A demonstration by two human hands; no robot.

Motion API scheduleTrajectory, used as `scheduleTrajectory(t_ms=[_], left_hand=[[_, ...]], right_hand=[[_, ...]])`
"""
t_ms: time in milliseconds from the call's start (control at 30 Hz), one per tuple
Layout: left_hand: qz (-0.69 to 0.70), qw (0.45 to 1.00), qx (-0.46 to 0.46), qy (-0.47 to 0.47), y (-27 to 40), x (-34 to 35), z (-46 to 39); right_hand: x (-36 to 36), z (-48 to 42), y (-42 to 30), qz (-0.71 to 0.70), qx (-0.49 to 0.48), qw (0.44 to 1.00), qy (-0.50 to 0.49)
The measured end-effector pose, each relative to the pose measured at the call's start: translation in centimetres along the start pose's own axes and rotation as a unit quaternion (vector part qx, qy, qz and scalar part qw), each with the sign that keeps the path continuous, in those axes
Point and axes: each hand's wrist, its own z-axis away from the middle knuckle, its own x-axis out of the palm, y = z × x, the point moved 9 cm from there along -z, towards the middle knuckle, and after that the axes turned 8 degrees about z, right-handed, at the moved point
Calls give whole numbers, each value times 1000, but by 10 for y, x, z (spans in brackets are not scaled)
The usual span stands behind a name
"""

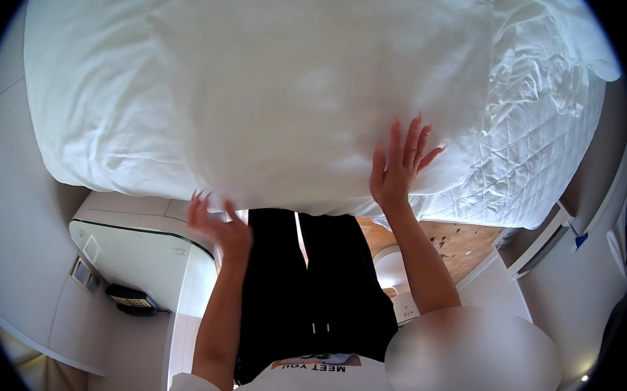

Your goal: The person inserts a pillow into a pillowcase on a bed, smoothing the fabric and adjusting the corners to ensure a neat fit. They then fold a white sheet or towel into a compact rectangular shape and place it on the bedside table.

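Observation:
A smooth white pillow or folded bedding piece [299, 85] lies before me on the bed. My right hand [402, 161] is over its lower right part, palm down with fingers spread, holding nothing. Near the bed's front edge, at the lower left corner of the white piece, is my left hand [221, 224], slightly blurred, with fingers apart; whether it touches the cloth I cannot tell. A rumpled white sheet [539, 86] is bunched at the right, above a quilted white mattress cover [522, 166]. White bedding [96, 104] spreads to the left.
A glass-topped bedside stand [140, 249] stands at lower left, with a black telephone [133, 300] beside it and a wall switch panel [85, 274] close by. Wooden flooring [457, 249] shows under my right arm. A white wall [9, 174] borders the left; a blurred oval covers the lower right.

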Motion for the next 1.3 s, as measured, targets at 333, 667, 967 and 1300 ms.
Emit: scheduleTrajectory(t_ms=[333,667,967,1300], left_hand=[[-65,977,96,-177,49,86,-54],[-33,958,210,-194,142,124,-95],[-18,977,168,-134,103,106,-132],[2,985,124,-121,114,116,-218]], right_hand=[[-13,21,123,154,182,971,-5],[20,-68,31,103,-7,993,-50],[-9,-110,3,13,-15,1000,24],[7,-211,79,86,45,993,68]])
